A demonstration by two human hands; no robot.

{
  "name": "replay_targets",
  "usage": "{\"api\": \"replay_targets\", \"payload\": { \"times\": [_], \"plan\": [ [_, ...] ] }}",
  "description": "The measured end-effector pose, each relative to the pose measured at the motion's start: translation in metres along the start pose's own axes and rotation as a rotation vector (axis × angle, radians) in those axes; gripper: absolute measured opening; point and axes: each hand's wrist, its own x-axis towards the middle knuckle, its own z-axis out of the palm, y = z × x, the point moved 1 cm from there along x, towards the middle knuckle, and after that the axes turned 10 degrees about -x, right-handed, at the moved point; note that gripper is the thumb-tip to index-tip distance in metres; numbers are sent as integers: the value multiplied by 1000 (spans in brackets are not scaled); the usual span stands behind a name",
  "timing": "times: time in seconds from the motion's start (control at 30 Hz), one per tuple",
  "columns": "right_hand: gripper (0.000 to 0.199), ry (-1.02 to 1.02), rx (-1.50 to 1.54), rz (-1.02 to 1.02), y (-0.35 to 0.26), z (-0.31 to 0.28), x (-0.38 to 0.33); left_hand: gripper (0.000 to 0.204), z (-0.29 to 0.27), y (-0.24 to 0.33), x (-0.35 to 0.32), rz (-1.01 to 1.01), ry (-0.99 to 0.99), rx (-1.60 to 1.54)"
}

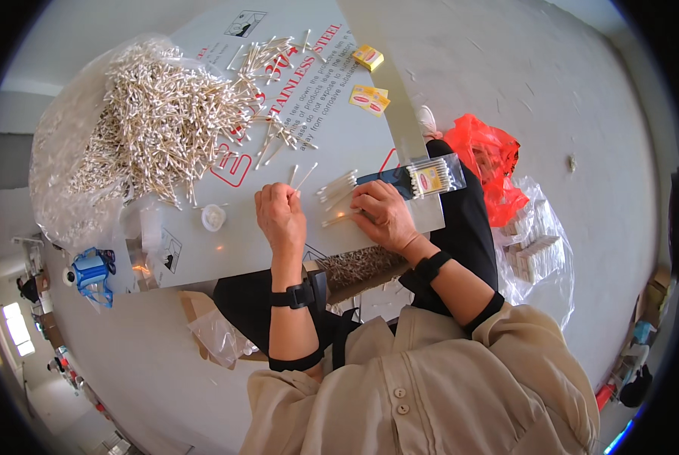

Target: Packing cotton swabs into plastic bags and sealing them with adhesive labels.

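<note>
My left hand [280,214] pinches a couple of white cotton swabs [304,177] that stick up and to the right from its fingertips. My right hand [385,214] rests on the white board [339,129], fingers curled on a small bundle of cotton swabs [338,187] lying between the two hands. Just beyond my right hand lies a clear packet of cotton swabs [429,177] with a red and yellow label. A large heap of loose cotton swabs [157,121] spills from a clear plastic bag [62,182] at the far left of the board.
Two small yellow boxes [369,57] [370,99] lie on the far part of the board. A small white lid [213,217] sits left of my left hand. A red plastic bag [491,163] and a clear bag of small boxes [533,246] lie on the floor at right.
</note>
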Motion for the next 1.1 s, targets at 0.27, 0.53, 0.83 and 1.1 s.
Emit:
{"api": "replay_targets", "payload": {
  "times": [0.27, 0.53, 0.83, 1.1],
  "plan": [
    [21, 107, 149, 69, 8, 8, -4, 12, -29, 18, -22, -113, -434, -315],
    [23, 24, 70, 16, 4, 2, -2, 16, -19, -14, -23, -223, -179, -273],
    [12, 0, -43, -11, 4, 5, -2, 16, 29, -10, 23, 97, -212, 32],
    [9, -24, -23, 13, -1, 0, 2, 21, 16, -34, 63, 79, 69, 203]
  ]
}}
